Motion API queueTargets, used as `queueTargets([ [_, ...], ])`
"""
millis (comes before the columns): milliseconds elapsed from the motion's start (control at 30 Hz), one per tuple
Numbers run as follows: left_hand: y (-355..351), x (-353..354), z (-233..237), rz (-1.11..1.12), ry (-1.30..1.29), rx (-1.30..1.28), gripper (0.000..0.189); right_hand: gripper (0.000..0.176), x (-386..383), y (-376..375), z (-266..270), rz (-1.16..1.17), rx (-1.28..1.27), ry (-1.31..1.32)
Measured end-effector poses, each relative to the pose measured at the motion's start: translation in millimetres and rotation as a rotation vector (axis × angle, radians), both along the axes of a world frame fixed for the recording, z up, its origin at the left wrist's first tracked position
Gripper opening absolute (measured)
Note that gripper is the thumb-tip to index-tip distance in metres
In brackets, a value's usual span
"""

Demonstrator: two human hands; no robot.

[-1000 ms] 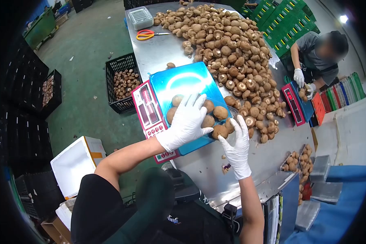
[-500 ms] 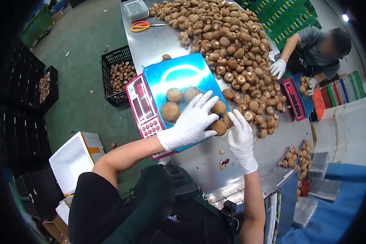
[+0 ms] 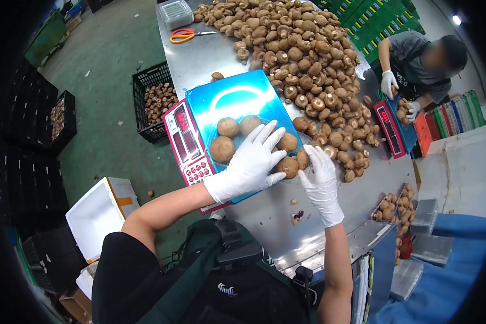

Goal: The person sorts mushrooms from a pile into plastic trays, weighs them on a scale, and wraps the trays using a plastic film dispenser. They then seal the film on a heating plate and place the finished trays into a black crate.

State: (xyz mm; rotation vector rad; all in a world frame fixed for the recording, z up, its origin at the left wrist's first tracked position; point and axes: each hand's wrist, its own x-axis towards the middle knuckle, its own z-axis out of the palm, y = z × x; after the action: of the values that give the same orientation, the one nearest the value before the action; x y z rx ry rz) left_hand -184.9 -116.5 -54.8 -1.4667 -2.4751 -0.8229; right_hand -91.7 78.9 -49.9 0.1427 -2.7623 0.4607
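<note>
On the blue pan of a digital scale (image 3: 227, 97) lies a clear plastic tray, hard to make out, holding several brown mushrooms (image 3: 222, 149). My white-gloved left hand (image 3: 254, 162) lies over the tray's middle with its fingers stretched and apart, covering part of the contents. At the tray's right end, my gloved right hand (image 3: 323, 183) has thumb and fingers around a mushroom (image 3: 302, 158). Another mushroom (image 3: 288, 167) sits just left of it, close to my left thumb. The scale's display glows red; its digits are too blurred to read.
A large mushroom heap (image 3: 308, 59) covers the far part of the metal table (image 3: 270, 221). Orange-handled scissors (image 3: 183, 35) and clear trays (image 3: 176, 14) lie at the far left. Across the table, a gloved co-worker (image 3: 416, 62) handles mushrooms at another scale (image 3: 390, 129). A black crate (image 3: 151, 100) stands on the floor.
My right thumb and fingers have shifted slightly around the mushroom at the tray's end. My left hand stays nearly in place. The co-worker's hand has moved from the heap toward the other scale.
</note>
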Motion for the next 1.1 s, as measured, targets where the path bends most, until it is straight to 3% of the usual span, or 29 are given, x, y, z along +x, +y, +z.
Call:
queueTargets([
  [167,5.6,4.7,2.6,0.03,0.028,-0.03,0.056,0.063,-1.6,0.1,-2.6,0.006,-0.044,-0.074],
  [367,10.3,8.2,2.6,0.061,0.011,-0.065,0.051,0.063,-1.4,-1.6,2.1,-0.005,0.14,-0.058],
  [500,14.0,10.4,2.7,0.083,0.051,-0.139,0.05,0.072,-5.2,-5.7,-6.1,-0.042,-0.019,-0.138],
  [667,7.3,9.4,1.8,0.077,0.05,-0.076,0.054,0.06,0.7,-4.9,-6.9,-0.004,-0.305,-0.088],
  [867,11.2,13.2,-4.2,0.089,0.012,0.013,0.05,0.043,0.8,-1.6,-8.4,-0.102,-0.174,-0.091],
  [1000,10.4,12.8,-4.7,0.063,0.018,0.008,0.046,0.041,0.1,-7.3,-13.3,-0.193,-0.262,-0.032],
  [1100,12.9,13.4,-3.7,0.072,0.02,-0.01,0.045,0.044,3.0,-9.2,-17.2,-0.13,-0.15,-0.047],
])
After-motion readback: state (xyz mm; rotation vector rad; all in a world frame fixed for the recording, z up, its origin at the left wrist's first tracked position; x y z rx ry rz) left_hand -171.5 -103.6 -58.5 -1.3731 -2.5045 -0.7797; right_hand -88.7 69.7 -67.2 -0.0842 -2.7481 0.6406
